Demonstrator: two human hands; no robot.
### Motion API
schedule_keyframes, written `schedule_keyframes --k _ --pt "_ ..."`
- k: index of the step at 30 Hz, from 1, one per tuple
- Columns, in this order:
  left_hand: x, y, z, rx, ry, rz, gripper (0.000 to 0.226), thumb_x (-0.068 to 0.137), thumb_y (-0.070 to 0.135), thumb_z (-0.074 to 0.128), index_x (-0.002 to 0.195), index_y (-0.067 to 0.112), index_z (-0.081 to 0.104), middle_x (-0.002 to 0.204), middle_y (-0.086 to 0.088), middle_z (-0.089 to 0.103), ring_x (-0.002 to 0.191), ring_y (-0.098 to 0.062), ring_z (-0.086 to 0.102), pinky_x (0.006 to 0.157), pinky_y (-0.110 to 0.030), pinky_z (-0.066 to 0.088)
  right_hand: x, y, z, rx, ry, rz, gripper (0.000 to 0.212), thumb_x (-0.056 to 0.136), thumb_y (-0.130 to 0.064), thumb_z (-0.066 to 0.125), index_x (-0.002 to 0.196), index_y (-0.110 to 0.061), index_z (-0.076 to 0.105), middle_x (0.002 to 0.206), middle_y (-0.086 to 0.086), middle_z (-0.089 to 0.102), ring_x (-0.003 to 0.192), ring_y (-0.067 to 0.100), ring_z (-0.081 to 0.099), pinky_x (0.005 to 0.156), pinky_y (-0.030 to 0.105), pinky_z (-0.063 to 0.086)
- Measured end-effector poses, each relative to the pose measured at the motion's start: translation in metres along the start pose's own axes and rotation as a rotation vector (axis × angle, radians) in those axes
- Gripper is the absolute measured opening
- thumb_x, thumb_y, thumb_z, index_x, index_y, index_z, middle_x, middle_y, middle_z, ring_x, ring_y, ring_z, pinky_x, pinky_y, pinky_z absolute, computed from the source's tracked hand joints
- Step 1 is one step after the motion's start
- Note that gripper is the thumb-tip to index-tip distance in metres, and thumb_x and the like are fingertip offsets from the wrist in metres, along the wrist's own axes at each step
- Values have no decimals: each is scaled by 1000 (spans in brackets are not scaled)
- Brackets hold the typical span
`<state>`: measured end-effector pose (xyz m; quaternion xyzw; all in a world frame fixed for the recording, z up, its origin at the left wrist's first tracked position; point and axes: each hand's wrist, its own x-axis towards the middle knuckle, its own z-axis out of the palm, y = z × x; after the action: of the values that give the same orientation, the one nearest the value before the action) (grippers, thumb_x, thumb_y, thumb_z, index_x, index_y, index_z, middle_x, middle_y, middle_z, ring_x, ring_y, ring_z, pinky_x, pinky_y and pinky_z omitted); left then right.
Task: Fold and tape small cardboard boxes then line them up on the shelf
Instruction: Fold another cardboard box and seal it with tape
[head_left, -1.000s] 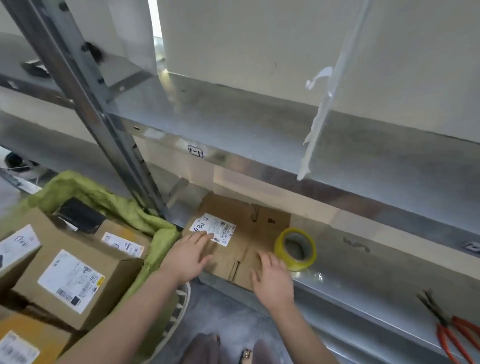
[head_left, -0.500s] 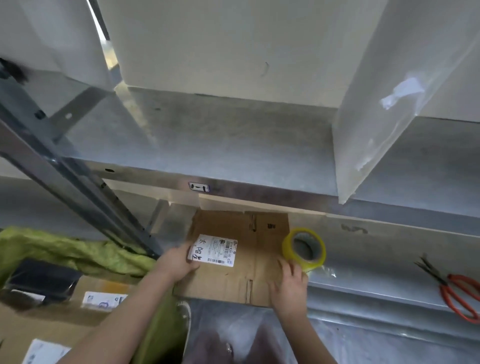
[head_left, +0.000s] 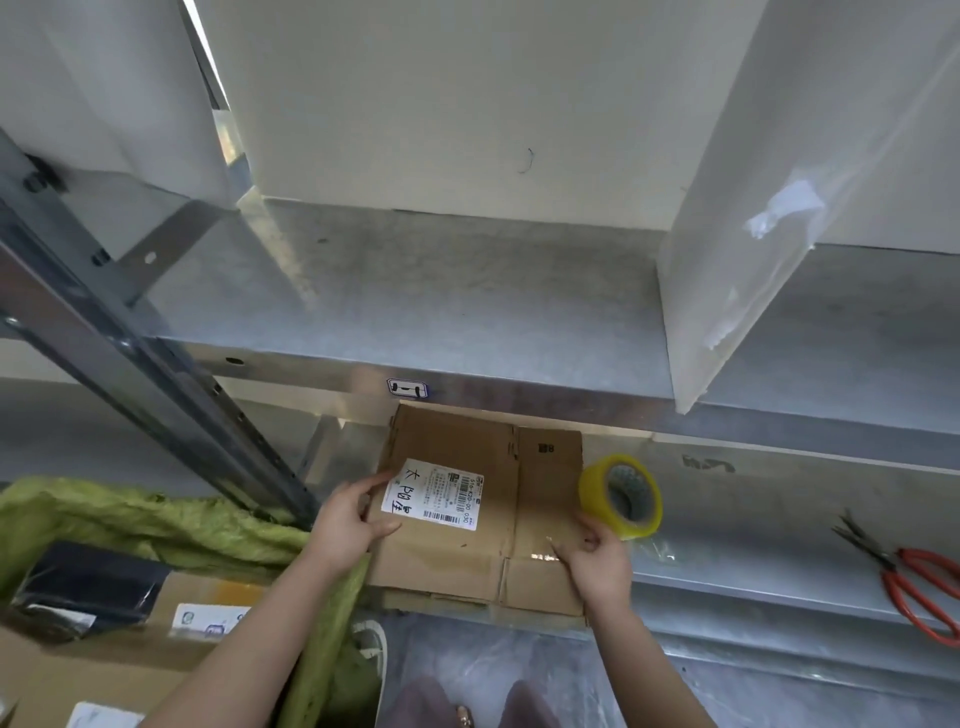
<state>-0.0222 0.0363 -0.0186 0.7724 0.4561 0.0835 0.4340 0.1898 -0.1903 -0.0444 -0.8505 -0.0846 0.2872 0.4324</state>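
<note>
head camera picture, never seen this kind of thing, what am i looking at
No machine here: a person wears a camera on the head, so this single view looks down at their two hands. On the lower metal shelf lies a flattened brown cardboard box with a white label. The left hand holds its left edge. The right hand is at its right edge, beside a yellow roll of clear tape on the shelf; whether it pinches a tape end is unclear. Red-handled scissors lie farther right. A green bag and more cardboard boxes sit lower left.

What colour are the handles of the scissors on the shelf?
Red. The head view shows the scissors at the right edge, with dark blades.
</note>
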Motion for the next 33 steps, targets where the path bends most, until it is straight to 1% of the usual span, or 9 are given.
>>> schedule_keyframes --k 4,9,11,15,17,24,27,29,33 --pt "1 22 -9 -48 47 78 67 75 11 80 133 32 56 124 2 57 110 -18 56 97 -34 47 4 -12 1 -30 24 -76 58 78 -17 79 132 -22 58 135 11 54 122 29 53 100 32 43" --pt "9 55 -35 -176 134 151 55 77 6 78 111 47 61 101 25 59 93 -2 61 76 -18 49 7 -28 -3 65 -22 -112 62 80 -15 77 136 -28 55 140 7 50 128 25 48 105 36 42" --pt "11 64 -45 -200 140 169 53 77 6 77 104 50 64 95 25 65 90 3 63 72 -15 51 6 -34 -3 94 -46 -136 62 79 -11 76 135 -26 55 137 5 54 122 21 51 99 32 43" --pt "12 71 -52 -78 76 178 57 72 16 84 124 25 61 118 -3 60 112 -17 58 98 -35 48 -1 -41 -7 213 -96 -158 66 76 0 76 134 -24 56 129 -3 56 117 13 50 94 26 41" --pt "9 72 -52 -83 54 172 65 69 17 86 127 25 58 121 -5 57 114 -19 55 102 -40 46 -4 -39 -15 254 -77 -159 68 76 2 75 134 -25 54 126 -6 54 120 12 47 98 28 41" --pt "-9 88 -6 -171 -52 214 74 71 25 85 129 46 45 131 7 48 118 -5 47 99 -22 38 -18 -17 -72 305 64 -205 71 75 5 68 130 -38 53 122 -12 58 103 -3 56 82 12 43" --pt "-20 106 31 -200 -92 256 74 73 24 84 124 54 39 135 9 45 125 -8 43 107 -29 36 -19 -1 -106 272 139 -247 68 77 2 74 133 -31 53 128 -12 56 120 6 49 102 22 37" --pt "-27 118 58 -198 -111 273 75 74 22 83 123 56 38 137 8 43 128 -11 41 110 -31 33 -16 15 -130 250 176 -251 70 77 0 76 136 -28 51 130 -11 54 124 9 46 105 26 34" --pt "-41 143 120 -184 -139 288 91 73 20 84 144 38 29 145 11 37 133 -10 37 109 -25 29 -6 53 -189 225 235 -180 88 76 -4 79 147 -31 36 132 -4 49 124 18 46 107 39 38"
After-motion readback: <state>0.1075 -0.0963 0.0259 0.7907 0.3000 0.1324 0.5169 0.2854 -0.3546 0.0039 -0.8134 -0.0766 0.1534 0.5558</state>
